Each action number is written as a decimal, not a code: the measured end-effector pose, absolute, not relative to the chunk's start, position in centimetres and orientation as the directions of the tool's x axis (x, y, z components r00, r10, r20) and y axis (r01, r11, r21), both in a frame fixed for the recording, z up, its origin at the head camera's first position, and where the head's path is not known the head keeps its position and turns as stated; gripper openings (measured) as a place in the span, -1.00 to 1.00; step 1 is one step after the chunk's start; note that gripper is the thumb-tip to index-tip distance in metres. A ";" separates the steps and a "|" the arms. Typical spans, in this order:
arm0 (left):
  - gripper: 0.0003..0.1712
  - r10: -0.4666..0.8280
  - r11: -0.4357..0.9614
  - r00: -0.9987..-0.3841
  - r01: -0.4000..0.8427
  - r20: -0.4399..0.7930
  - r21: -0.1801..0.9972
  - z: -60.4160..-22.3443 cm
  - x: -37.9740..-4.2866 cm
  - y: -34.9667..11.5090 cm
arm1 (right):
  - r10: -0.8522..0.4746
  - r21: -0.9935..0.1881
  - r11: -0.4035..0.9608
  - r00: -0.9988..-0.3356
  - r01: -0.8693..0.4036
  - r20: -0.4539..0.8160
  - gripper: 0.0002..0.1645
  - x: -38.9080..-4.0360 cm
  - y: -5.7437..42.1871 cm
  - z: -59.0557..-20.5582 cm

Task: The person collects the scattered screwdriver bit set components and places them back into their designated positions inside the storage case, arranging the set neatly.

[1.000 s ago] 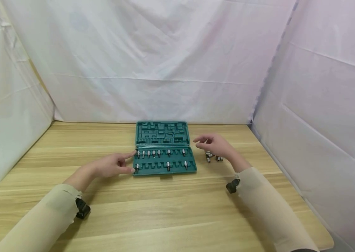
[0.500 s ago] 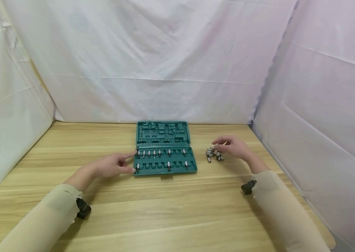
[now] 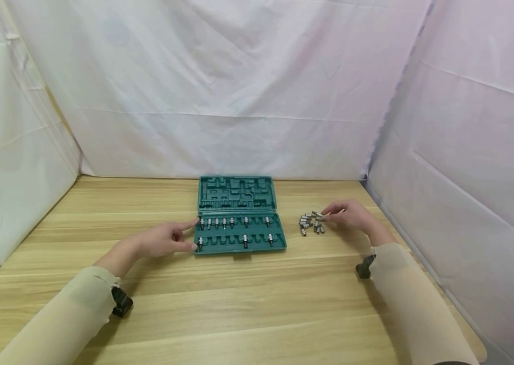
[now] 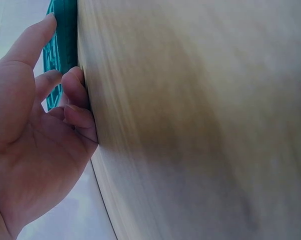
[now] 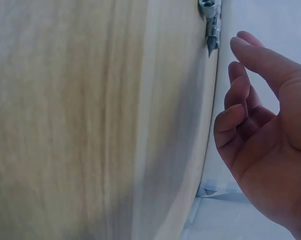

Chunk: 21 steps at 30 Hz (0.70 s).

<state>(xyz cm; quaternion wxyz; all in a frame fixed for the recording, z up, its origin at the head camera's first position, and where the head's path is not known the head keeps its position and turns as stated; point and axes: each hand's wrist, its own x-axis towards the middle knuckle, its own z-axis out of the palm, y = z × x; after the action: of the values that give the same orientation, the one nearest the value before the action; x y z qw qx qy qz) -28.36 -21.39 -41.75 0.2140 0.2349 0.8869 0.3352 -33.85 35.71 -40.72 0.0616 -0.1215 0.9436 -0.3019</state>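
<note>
My left hand [image 3: 163, 239] rests at the left end of an open green plastic case [image 3: 235, 247]. Its thumb touches the near left corner, and the index finger reaches the side further back; the other fingers are bent under in the left wrist view. Two rows of metal bit sockets [image 3: 245, 239] stand in the case's slots. My right hand [image 3: 349, 214] is at the right side of a small pile of loose bit sockets [image 3: 304, 223], fingertips right beside the outermost ones. In the right wrist view nothing shows between thumb and index finger, which are close to the bit sockets [image 5: 210, 30].
The case lid [image 3: 237, 193] lies back behind the lower half, with moulded recesses. Everything stands on a wooden table [image 3: 239, 314]. White sheets [image 3: 225, 91] hang at the back and both sides. A black wrist camera [image 3: 121, 301] sits under the left sleeve.
My right hand has moved right, from beside the case over the loose bit sockets to their right side, so more of the pile shows. My left hand has stayed at the case.
</note>
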 end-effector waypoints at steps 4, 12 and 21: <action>0.03 0.561 0.667 -0.797 0.276 -0.224 0.692 -41.8 -28.4 -21.4 | -0.250 -0.561 0.811 -0.965 -0.165 -0.078 -0.73 -34.2 35.7 -41.0; 0.03 0.560 0.667 -0.799 0.280 -0.218 0.690 -41.9 -28.4 -21.4 | -0.246 -0.528 0.836 -0.963 -0.153 -0.110 -0.74 -34.8 35.1 -41.2; 0.03 0.559 0.665 -0.799 0.272 -0.222 0.695 -41.7 -28.3 -21.3 | -0.240 -0.525 0.840 -0.962 -0.140 -0.127 -0.77 -34.9 35.8 -41.5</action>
<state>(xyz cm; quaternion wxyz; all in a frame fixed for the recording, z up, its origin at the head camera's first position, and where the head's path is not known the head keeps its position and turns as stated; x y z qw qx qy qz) -28.32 -21.35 -41.68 0.2138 0.2344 0.8871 0.3354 -34.88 35.83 -41.55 0.0943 -0.0996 0.9544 -0.2652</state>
